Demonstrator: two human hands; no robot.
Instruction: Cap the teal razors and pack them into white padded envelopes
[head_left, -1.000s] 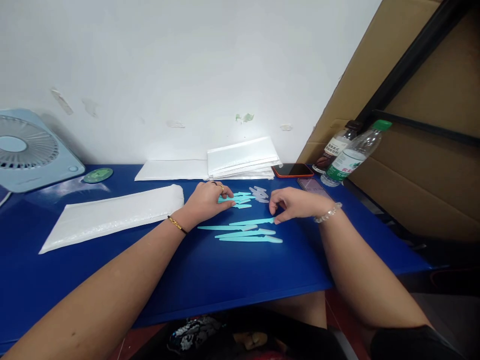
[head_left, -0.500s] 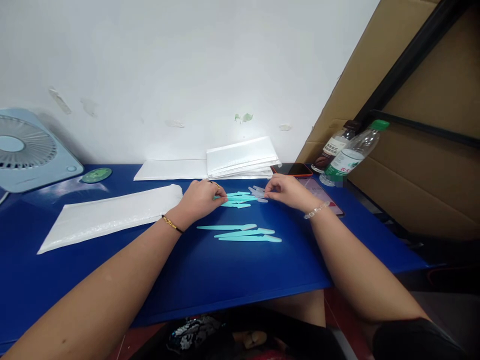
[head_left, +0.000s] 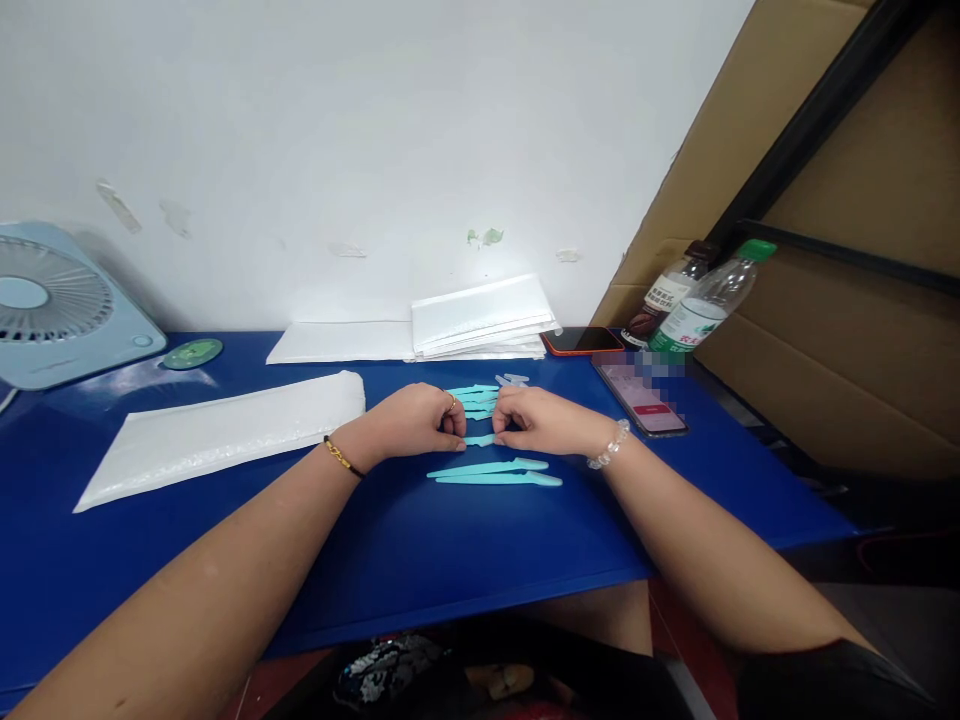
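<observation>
A turquoise eyebrow razor (head_left: 480, 440) spans the small gap between my two hands, just above the blue tabletop. My left hand (head_left: 426, 420) is closed with thumb and fingers on its handle end. At the blade end, my right hand (head_left: 525, 420) pinches it; whether a cap is under those fingertips is hidden. Right behind my hands lies a bunch of turquoise razors (head_left: 478, 402), partly covered by the fingers. A few small clear caps (head_left: 513, 380) lie past my right hand. Nearer to me rest two more razors (head_left: 487, 467), with pale covers on their blade ends.
A white padded mailer (head_left: 225, 435) lies left of my hands, and more mailers (head_left: 484, 315) are stacked against the wall. To the right are an orange-edged phone (head_left: 582, 341), another phone (head_left: 639, 395) and two bottles (head_left: 694, 320). A fan (head_left: 75, 310) stands far left beside a green disc (head_left: 193, 353).
Both hands have come nearer to me and closer together, away from the rear bunch and caps. The farthest razor of the front three is now held between them.
</observation>
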